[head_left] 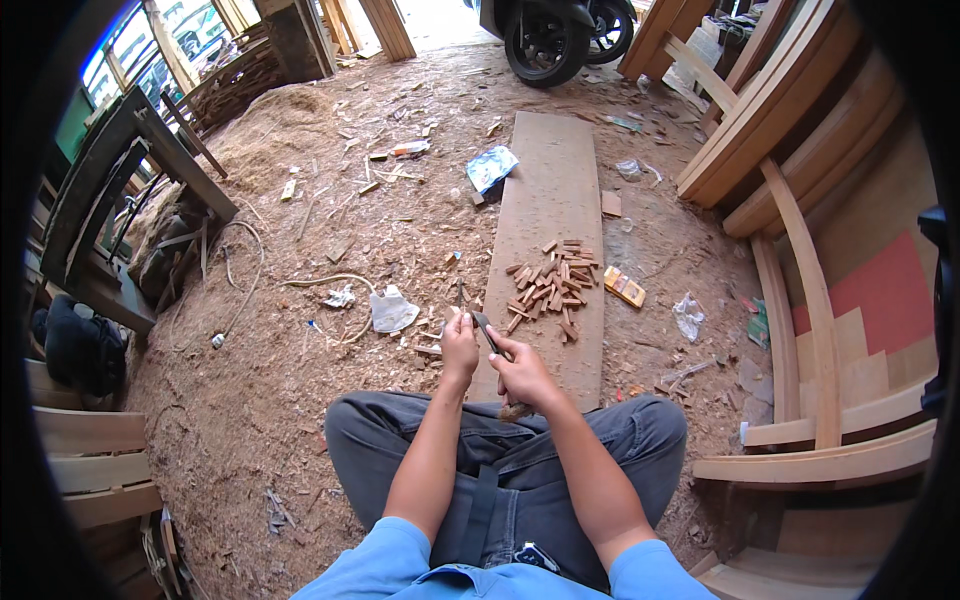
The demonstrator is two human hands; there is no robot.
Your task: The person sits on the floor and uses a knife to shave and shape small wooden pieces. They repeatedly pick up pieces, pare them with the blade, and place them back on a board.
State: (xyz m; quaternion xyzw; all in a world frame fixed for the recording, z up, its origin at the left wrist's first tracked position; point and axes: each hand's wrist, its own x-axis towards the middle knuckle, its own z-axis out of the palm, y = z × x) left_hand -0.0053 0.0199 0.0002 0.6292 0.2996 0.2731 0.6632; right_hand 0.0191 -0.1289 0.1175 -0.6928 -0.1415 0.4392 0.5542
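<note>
I sit cross-legged on the ground with both hands in front of me. My right hand (526, 376) is closed round a knife (486, 331); its dark blade points up and left, and the handle's end shows below my fist. Just left of the blade, my left hand (460, 346) is closed in a pinch. Whatever lies in those fingers is mostly hidden and too small to name. Beyond my hands, a heap of small reddish-brown wooden pieces (548, 286) lies on a long wooden board (545, 180) that runs away from me.
A yellow packet (625, 286) lies right of the board, and a blue-white wrapper (491, 168) touches its left edge. Wood shavings (270, 370) and scraps cover the ground. Curved timber frames (825, 300) stand at the right, a dark wooden frame (150, 200) at the left. A motorcycle wheel (545, 45) shows far off.
</note>
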